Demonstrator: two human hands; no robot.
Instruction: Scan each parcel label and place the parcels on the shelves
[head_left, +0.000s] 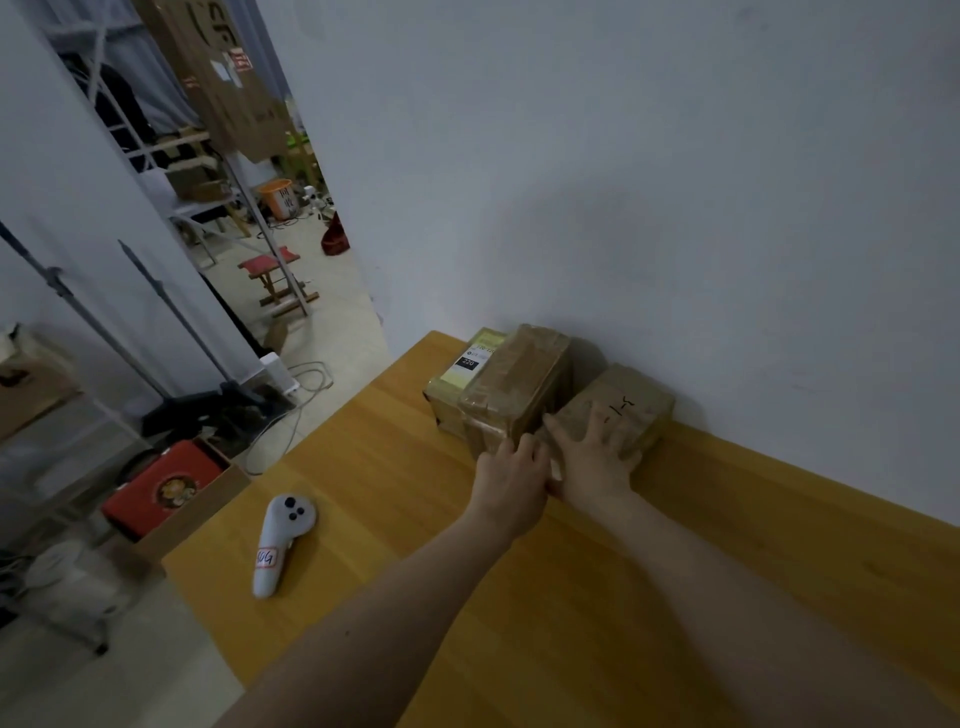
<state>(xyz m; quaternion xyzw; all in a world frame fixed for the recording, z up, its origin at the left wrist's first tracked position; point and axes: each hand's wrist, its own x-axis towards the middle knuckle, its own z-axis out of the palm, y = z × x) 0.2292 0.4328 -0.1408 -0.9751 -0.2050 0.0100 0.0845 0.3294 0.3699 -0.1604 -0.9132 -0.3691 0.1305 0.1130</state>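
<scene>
— Head view: where are your hands?
— Your right hand lies flat, fingers straight, on the small box; your left hand touches its near corner, grasp unclear.
— Why there?
— Likely to lift it off the surface, by the wall beside the taped box.

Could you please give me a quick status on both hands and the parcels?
Left hand touching taped middle parcel. Right hand flat on right parcel, against wall. Labelled parcel behind. White controller lies apart; nothing blocking.
</scene>
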